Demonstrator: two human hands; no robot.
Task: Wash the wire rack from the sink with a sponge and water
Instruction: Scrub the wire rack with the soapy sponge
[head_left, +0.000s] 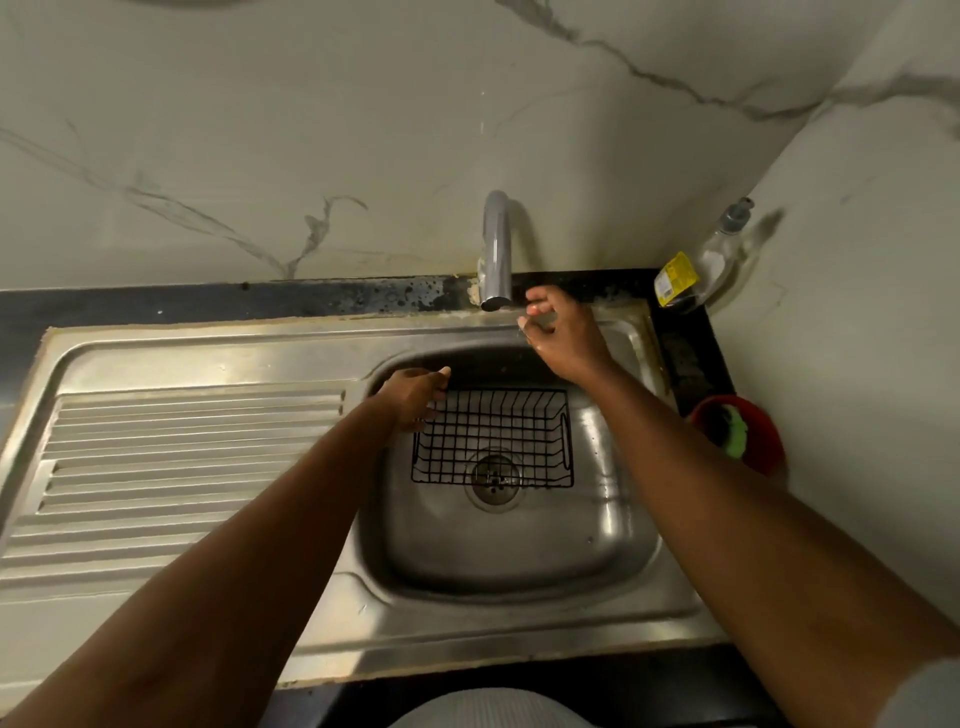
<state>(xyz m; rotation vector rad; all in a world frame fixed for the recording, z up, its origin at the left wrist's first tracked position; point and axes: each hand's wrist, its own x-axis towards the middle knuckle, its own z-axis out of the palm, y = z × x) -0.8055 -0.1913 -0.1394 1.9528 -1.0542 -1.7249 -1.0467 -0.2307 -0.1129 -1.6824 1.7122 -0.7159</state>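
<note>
Stage: preparation. Judging by the dry look of the scene, wetting and scrubbing have not yet begun.

1. The sink (519, 613) is set into the dark counter (696, 353). Its ribbed drainboard (182, 457) lies to the left of the basin.
2. The wire rack (493, 436), a black basket, stands on the basin floor over the drain (493, 478), toward the far side of the basin.
3. The faucet (496, 249) rises behind the basin, with its spout over the far rim. I see no water running from it.
4. A red bowl (769, 441) sits to the right of the basin. The green sponge (735, 431) lies inside it.
5. A clear pump bottle (719, 254) stands at the back right of the basin.
6. My left hand (415, 397) grips the rack's far left corner, fingers curled over the top wire.
7. My right hand (563, 338) hovers at the basin's far rim, just beside the spout. Its fingers are loosely bent and hold nothing. I cannot tell where the tap control is.

Next move, in my judgement: start the water with the right hand while the left steadies the rack under the spout. The right hand must then cross to the bowl for the sponge.
</note>
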